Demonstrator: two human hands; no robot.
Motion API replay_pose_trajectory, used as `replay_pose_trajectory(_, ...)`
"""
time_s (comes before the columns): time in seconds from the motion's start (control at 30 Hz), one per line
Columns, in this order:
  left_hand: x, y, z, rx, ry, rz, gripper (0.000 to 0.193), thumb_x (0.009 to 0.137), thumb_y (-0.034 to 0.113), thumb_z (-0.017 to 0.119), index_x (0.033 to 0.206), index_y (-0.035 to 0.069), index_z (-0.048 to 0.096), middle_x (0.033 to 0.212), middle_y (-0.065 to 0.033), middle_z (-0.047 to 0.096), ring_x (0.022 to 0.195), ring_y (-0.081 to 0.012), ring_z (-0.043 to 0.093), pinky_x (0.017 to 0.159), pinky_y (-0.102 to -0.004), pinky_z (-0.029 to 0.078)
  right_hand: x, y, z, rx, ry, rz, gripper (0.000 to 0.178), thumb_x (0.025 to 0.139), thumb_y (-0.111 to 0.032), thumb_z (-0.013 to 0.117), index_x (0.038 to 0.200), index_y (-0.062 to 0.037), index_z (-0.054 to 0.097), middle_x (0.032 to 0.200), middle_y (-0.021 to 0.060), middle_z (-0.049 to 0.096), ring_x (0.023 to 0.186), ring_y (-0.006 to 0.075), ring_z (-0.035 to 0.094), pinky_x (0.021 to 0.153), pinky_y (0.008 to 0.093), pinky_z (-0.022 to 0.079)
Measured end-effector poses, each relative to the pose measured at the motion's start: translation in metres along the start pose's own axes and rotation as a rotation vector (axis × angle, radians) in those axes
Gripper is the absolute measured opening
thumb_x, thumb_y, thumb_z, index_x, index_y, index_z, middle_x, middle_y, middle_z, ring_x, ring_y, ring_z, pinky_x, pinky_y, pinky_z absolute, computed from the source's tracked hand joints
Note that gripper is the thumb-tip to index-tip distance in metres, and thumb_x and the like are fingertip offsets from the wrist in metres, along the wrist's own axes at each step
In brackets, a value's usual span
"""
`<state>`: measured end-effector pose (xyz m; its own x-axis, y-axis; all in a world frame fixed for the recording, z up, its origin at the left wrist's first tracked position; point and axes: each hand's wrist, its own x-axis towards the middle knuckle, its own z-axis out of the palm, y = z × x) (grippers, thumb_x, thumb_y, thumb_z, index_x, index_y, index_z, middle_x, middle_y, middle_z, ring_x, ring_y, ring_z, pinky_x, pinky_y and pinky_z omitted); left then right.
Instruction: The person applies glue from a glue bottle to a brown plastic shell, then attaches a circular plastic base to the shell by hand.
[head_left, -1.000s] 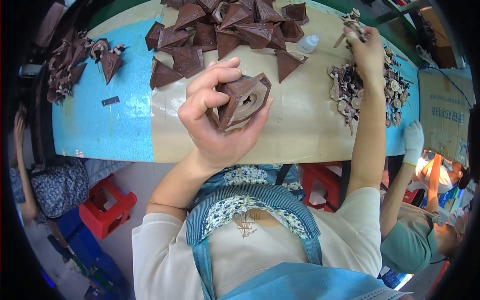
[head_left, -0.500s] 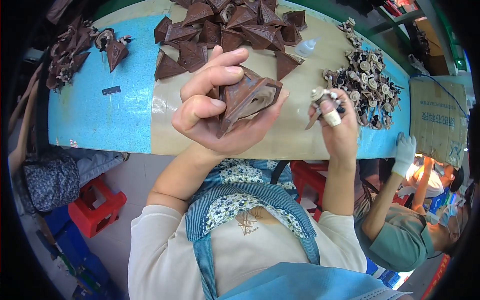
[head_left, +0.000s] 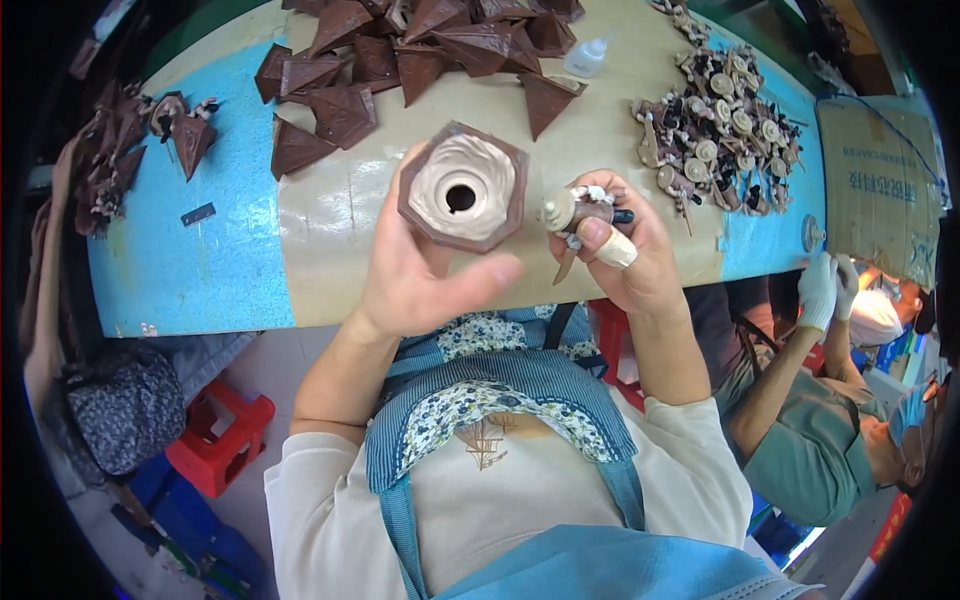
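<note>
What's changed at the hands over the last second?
The right hand brought a small figurine leftward and nearer the body from the figurine pile's far end. The left hand turned the hollow brown piece to face the camera squarely. Nothing was let go; the brown pieces and bottle stayed put.

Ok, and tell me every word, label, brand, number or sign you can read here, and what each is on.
I won't copy printed text, but here is where it stands.
Cardboard box: dark printed characters on its side.
Small white bottle: any marking is too small to read.
Pale shirt: brown line drawing, no words I can make out.
Red strip, lower right: too blurred to read.
</note>
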<state>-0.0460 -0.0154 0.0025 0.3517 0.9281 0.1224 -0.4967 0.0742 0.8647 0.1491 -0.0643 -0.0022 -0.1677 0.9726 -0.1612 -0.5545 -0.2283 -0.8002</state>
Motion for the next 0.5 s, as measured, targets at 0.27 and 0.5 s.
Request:
replay_pose_trajectory(0.27, -0.003, -0.018, 0.007, 0.390, -0.067, 0.031, 0.045, 0.064, 0.003, 0.083, 0.100, 0.000, 0.056, 0.093, -0.0067, 0.062, 0.084, -0.0142, 0.061, 0.077, -0.0272, 0.049, -0.014, 0.022, 0.005, 0.033, 0.080, 0.051, 0.030, 0.085, -0.012, 0.066, 0.108, -0.0026, 0.048, 0.096, 0.0063, 0.056, 0.081, 0.0137, 0.056, 0.069, 0.0270, 0.048)
replay_pose_trajectory(0.5, -0.007, -0.025, 0.021, 0.133, 0.172, -0.325, 0.030, 0.071, 0.004, 0.079, 0.094, 0.001, 0.060, 0.090, -0.0048, 0.064, 0.082, -0.0120, 0.061, 0.076, -0.0269, 0.050, -0.015, 0.027, -0.002, -0.906, 0.146, -0.452, 0.030, 0.081, -0.004, 0.065, 0.105, -0.0023, 0.048, 0.095, 0.0086, 0.055, 0.079, 0.0139, 0.053, 0.072, 0.0237, 0.043)
